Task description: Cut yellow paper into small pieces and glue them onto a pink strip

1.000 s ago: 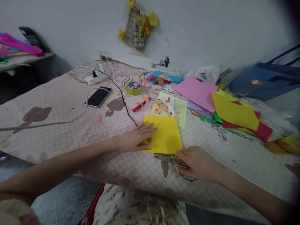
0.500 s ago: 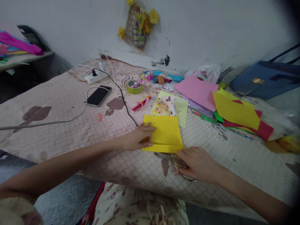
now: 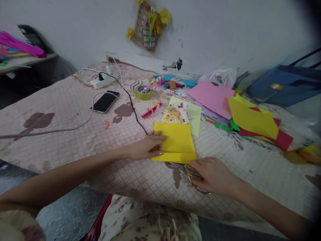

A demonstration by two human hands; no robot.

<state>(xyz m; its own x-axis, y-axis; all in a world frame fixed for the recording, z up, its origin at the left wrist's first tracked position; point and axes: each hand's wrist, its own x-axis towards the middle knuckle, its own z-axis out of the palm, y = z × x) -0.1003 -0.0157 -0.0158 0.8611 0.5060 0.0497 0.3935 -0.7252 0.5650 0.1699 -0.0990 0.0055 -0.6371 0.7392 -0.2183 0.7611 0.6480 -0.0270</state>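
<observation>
A yellow paper (image 3: 177,139) lies on the patterned tablecloth (image 3: 120,187), with a folded strip along its near edge. My left hand (image 3: 150,145) rests on the paper's left side, fingers spread over it. At the lower right corner of the paper, my right hand (image 3: 209,174) is wrapped round the gold handles of the scissors (image 3: 185,168). Their blades point left, just below the folded edge and partly hidden by it. Beyond the paper, a white glue gun (image 3: 184,113) lies on a pale green sheet (image 3: 196,120).
A phone (image 3: 105,101), a power strip (image 3: 103,81) and cables lie to the left. Green tape (image 3: 143,93) and a small pink craft piece (image 3: 151,110) are behind the paper. Coloured sheets (image 3: 253,118) and a blue bag (image 3: 286,83) stand at the right.
The scissors' blades have shifted slightly and more of them is under the folded edge. My left hand has barely moved on the yellow paper.
</observation>
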